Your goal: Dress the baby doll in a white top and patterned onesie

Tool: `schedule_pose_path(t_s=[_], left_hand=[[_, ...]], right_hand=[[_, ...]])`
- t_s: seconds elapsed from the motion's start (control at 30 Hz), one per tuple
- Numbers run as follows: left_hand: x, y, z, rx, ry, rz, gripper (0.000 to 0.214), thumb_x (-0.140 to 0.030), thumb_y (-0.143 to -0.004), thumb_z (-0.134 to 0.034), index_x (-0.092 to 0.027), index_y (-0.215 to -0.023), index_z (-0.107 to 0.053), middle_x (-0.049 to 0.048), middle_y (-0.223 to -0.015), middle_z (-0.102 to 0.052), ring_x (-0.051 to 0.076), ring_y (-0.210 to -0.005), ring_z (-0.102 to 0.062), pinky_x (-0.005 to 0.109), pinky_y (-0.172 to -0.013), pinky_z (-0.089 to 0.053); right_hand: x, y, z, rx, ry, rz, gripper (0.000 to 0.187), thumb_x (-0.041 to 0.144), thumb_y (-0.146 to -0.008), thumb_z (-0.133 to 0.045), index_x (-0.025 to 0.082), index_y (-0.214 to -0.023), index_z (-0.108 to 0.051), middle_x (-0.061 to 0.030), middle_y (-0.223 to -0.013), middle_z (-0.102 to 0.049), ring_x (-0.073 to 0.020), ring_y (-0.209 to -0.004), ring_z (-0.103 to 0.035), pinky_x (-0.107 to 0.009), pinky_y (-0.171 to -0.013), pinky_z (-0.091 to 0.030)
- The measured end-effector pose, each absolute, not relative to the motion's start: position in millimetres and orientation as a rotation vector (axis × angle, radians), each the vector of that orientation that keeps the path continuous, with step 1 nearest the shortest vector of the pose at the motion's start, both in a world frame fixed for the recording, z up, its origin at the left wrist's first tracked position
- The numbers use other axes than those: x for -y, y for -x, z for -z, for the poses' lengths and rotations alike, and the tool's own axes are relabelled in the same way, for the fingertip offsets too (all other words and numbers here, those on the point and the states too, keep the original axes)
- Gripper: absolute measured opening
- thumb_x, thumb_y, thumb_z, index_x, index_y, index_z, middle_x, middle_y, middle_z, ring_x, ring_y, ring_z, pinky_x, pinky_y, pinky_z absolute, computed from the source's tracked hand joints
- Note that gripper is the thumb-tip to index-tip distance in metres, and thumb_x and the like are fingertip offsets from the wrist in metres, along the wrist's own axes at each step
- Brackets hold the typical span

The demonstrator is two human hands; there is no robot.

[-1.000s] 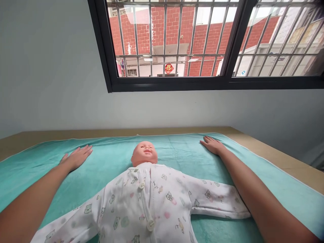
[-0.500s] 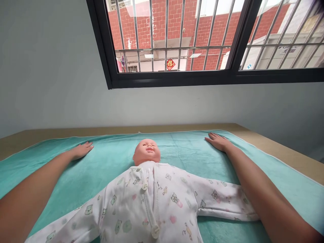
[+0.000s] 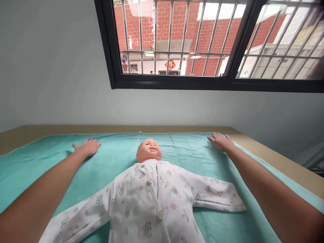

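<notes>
A baby doll [image 3: 149, 150] lies on its back on a turquoise cloth [image 3: 121, 148], its head towards the wall. It wears a white garment [image 3: 149, 206] printed with small animals, with buttons down the front and both sleeves spread outward. To the left of the doll's head, my left hand [image 3: 88, 147] is over the cloth with fingers apart, holding nothing. My right hand [image 3: 220, 141] is at the cloth's far right corner, fingers spread and holding nothing. Whether either palm touches the cloth I cannot tell. The lower end of the garment is out of view.
The cloth covers a wooden table [image 3: 273, 158], whose bare edge shows at the back and right. Behind it rises a grey wall [image 3: 162, 108] with a dark-framed window [image 3: 172, 82] and metal bars. Something dark [image 3: 317, 167] sits beyond the right edge.
My left hand has turned, its thumb now standing out. My right hand's fingers have lifted and spread a little. The view has shifted slightly, and the doll's right-side sleeve now shows whole.
</notes>
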State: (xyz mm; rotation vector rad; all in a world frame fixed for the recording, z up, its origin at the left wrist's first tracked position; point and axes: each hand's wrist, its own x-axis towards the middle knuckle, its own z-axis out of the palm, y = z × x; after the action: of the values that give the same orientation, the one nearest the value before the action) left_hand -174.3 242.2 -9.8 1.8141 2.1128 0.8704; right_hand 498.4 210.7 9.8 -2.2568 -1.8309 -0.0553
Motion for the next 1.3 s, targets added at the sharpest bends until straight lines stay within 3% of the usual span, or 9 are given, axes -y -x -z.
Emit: schedule_pose_path(t_s=[0.07,0.13,0.2,0.33,0.43,0.57,0.8,1.0,1.3], left_hand=[[-231.9,138.6,-4.0,-2.089,-1.872,-0.835,0.021,-0.03,-0.077,-0.065,-0.016,-0.092,-0.067,0.016,-0.125,-0.064,0.045,-0.134,-0.036,0.061,-0.106,-0.022],[-212.0,100.7,-18.7,-1.973,-1.984,-0.822,0.024,-0.033,-0.078,-0.062,-0.017,-0.096,-0.068,0.0131,-0.122,-0.065,0.036,-0.121,-0.052,0.047,-0.102,-0.033],[-181.3,64.9,-34.3,-1.861,-2.059,-0.847,0.027,-0.039,-0.084,-0.052,-0.019,-0.094,-0.068,0.0087,-0.108,-0.07,0.028,-0.104,-0.061,0.037,-0.091,-0.04],[-103.8,10.4,-63.3,-1.63,-2.115,-0.892,0.035,-0.046,-0.087,-0.044,-0.02,-0.09,-0.068,0.0023,-0.084,-0.07,0.019,-0.08,-0.062,0.026,-0.072,-0.042],[-59.2,-15.2,-71.6,-1.536,-2.124,-0.839,0.031,-0.045,-0.084,-0.05,-0.022,-0.079,-0.069,0.0001,-0.078,-0.07,0.017,-0.074,-0.06,0.024,-0.065,-0.039],[-37.6,-32.8,-65.0,-1.624,-2.032,-0.868,0.028,-0.038,-0.084,-0.049,-0.02,-0.07,-0.065,0.0033,-0.077,-0.069,0.018,-0.072,-0.058,0.026,-0.062,-0.035],[-39.2,-37.5,-72.3,-1.547,-1.808,-0.94,0.017,-0.027,-0.073,-0.059,-0.019,-0.06,-0.051,-0.0017,-0.06,-0.059,0.013,-0.057,-0.049,0.023,-0.053,-0.031],[-41.3,-40.2,-79.4,-1.394,-1.566,-1.009,0.019,-0.029,-0.073,-0.061,-0.018,-0.061,-0.054,-0.0053,-0.049,-0.05,0.008,-0.045,-0.041,0.021,-0.048,-0.029],[-35.2,-52.9,-78.8,-1.274,-1.24,-1.225,0.021,-0.033,-0.07,-0.067,-0.015,-0.065,-0.058,-0.0057,-0.055,-0.052,0.005,-0.049,-0.043,0.019,-0.052,-0.035]], right_hand=[[-201.7,-470.6,-29.2,1.783,2.198,0.078,0.056,0.047,-0.094,-0.031,0.009,-0.13,-0.053,-0.0234,-0.138,-0.051,-0.0353,-0.13,-0.045,-0.051,-0.106,-0.033],[-187.6,-429.4,-41.7,1.806,2.077,0.071,0.049,0.048,-0.093,-0.037,0.012,-0.119,-0.059,-0.0206,-0.128,-0.059,-0.0315,-0.115,-0.056,-0.041,-0.094,-0.042],[-164.2,-378.2,-47.9,1.85,1.923,0.061,0.042,0.047,-0.094,-0.036,0.017,-0.104,-0.063,-0.0129,-0.113,-0.066,-0.0231,-0.099,-0.061,-0.031,-0.084,-0.044],[-96.9,-274.7,-57.3,1.93,1.697,-0.031,0.058,0.057,-0.097,-0.021,0.019,-0.079,-0.06,-0.0042,-0.077,-0.066,-0.015,-0.07,-0.058,-0.023,-0.061,-0.04],[-54.6,-222.8,-71.4,2.104,1.666,-0.317,0.054,0.059,-0.093,-0.033,0.019,-0.066,-0.058,-0.0055,-0.07,-0.063,-0.0166,-0.065,-0.055,-0.026,-0.057,-0.035],[-36.1,-196.2,-87.9,2.106,1.826,-0.372,0.038,0.042,-0.085,-0.054,0.018,-0.057,-0.056,-0.0112,-0.072,-0.063,-0.0234,-0.074,-0.059,-0.029,-0.062,-0.036],[-49.3,-204.5,-85.4,1.99,1.754,-0.569,0.034,0.015,-0.074,-0.057,0.018,-0.046,-0.038,-0.0057,-0.056,-0.05,-0.0182,-0.062,-0.052,-0.028,-0.057,-0.033],[-59.3,-212.6,-77.0,1.741,1.521,-1.008,0.028,0.029,-0.076,-0.057,0.02,-0.057,-0.037,0.0035,-0.049,-0.039,-0.0088,-0.046,-0.035,-0.023,-0.045,-0.027],[-62.6,-201.9,-63.1,1.443,1.285,-1.195,0.034,0.045,-0.073,-0.064,0.019,-0.062,-0.046,0.0048,-0.052,-0.041,-0.007,-0.047,-0.034,-0.021,-0.043,-0.025]])
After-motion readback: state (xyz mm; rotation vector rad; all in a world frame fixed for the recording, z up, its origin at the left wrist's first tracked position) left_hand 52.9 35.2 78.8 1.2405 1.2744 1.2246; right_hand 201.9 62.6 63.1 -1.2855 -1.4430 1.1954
